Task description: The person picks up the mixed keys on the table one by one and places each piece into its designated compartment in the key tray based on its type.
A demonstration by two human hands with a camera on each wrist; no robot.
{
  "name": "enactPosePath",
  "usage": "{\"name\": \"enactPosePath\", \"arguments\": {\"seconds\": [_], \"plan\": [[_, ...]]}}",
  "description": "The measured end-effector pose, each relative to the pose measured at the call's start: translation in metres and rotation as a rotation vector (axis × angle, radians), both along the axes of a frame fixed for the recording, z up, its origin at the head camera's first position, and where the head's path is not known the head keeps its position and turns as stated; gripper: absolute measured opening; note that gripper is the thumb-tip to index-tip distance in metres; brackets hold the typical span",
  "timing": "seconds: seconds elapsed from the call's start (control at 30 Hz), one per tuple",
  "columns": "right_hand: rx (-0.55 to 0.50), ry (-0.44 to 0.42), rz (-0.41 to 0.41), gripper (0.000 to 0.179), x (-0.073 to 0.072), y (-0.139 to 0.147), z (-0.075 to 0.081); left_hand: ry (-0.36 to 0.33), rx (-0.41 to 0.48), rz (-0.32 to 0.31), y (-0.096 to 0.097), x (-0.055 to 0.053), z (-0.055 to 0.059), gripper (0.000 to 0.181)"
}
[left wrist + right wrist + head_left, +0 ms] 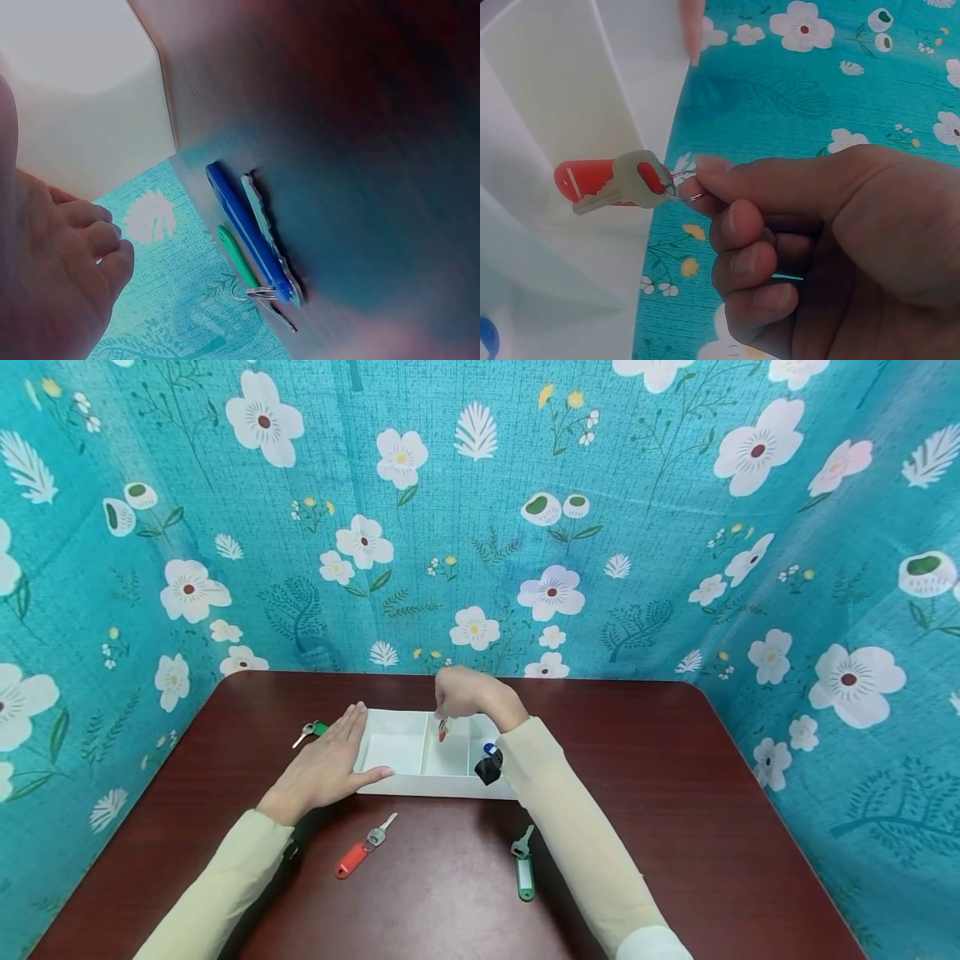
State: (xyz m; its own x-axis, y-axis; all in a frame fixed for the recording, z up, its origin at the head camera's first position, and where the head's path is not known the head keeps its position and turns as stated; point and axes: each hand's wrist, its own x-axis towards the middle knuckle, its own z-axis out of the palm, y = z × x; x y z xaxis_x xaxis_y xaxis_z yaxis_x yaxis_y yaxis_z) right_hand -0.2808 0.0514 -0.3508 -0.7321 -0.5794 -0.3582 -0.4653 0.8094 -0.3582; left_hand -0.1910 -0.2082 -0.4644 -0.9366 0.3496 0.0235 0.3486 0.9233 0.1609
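In the right wrist view, my right hand (802,232) pinches a metal ring between thumb and forefinger. From that ring hang a silver key (639,184) and a red key tag (585,178). They are over the middle compartment of a white divided box (431,786), as the head view shows. My left hand (322,770) rests against the box's left end, fingers straight and thumb over the front edge. A blue key tag (490,748) lies in the right compartment, partly hidden by the right wrist.
Left of the box lie a green-tagged key (320,727) and, in the left wrist view, a blue-tagged key (244,225). In front are a red-tagged key (352,860) and a green-tagged key (524,877) on the dark table (442,893). Flowered cloth (480,527) hangs behind.
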Motion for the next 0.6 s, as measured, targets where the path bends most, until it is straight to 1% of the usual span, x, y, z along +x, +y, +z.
{"name": "enactPosePath", "arguments": {"seconds": [0.1, 0.23, 0.43, 0.6], "plan": [[0.000, -0.022, -0.019, 0.017, -0.001, -0.001, -0.003, -0.007, -0.008, 0.000, 0.000, -0.001, -0.001, 0.120], [0.024, -0.044, -0.028, 0.016, -0.004, -0.003, -0.004, -0.009, -0.004, -0.001, 0.000, -0.001, -0.001, 0.120], [0.046, -0.070, -0.009, 0.018, -0.008, -0.006, -0.006, -0.022, 0.010, 0.008, -0.001, -0.001, -0.002, 0.122], [0.068, -0.096, -0.035, 0.017, -0.010, -0.011, -0.009, -0.003, 0.011, 0.005, -0.001, 0.000, -0.002, 0.121]]}}
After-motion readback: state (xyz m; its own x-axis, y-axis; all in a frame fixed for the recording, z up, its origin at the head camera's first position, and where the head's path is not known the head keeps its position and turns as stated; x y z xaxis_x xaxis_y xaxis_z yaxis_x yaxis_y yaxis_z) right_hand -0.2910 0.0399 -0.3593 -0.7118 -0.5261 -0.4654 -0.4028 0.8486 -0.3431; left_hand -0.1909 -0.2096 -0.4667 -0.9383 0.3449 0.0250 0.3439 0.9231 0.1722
